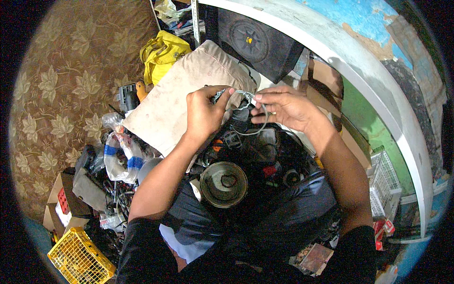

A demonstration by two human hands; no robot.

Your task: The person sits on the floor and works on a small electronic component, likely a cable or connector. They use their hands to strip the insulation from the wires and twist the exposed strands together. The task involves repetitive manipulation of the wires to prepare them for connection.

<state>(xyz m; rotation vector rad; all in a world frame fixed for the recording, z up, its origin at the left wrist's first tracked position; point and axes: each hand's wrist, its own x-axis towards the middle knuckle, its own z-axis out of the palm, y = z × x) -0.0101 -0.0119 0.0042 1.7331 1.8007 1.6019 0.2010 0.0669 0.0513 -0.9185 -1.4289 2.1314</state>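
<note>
Over a pile of dark parts, my left hand pinches a thin grey wire between thumb and fingers. My right hand grips the same wire near its other side, index finger and thumb together and the lower fingers loosely bent. Between the hands the wire looks twisted, and a loop of it hangs below. A black rounded part sits just under the wire; whether they are joined I cannot tell. Closer to my body, a round metal bowl stands between my legs.
A beige cushion lies beyond my left hand, by a yellow cloth. A black speaker box stands behind. Left are a taped plastic-wrapped coil and a yellow basket. A white crate is at right, under a curved white edge.
</note>
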